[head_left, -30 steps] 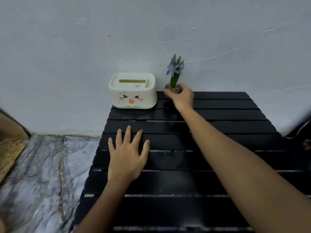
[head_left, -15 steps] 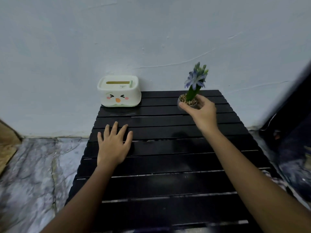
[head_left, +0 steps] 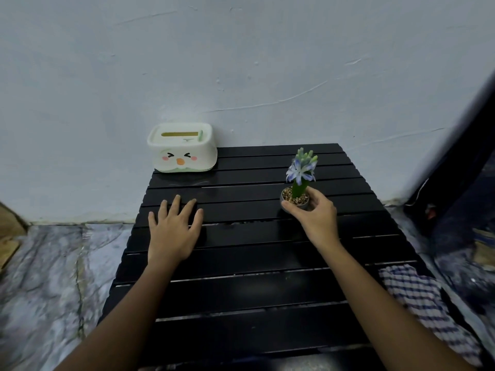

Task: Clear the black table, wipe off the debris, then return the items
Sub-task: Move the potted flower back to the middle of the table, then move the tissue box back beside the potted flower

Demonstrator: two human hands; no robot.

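A small flower pot [head_left: 294, 200] is grasped by the right hand [head_left: 317, 219] above the black table [head_left: 241, 290]; the left hand [head_left: 174, 231] is laid flat, fingers spread, grasping nothing.

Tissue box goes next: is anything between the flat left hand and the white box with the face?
Nothing visible. Only bare black slatted table lies between the left hand and the white tissue box; the small potted flower is off right, held by the right hand.
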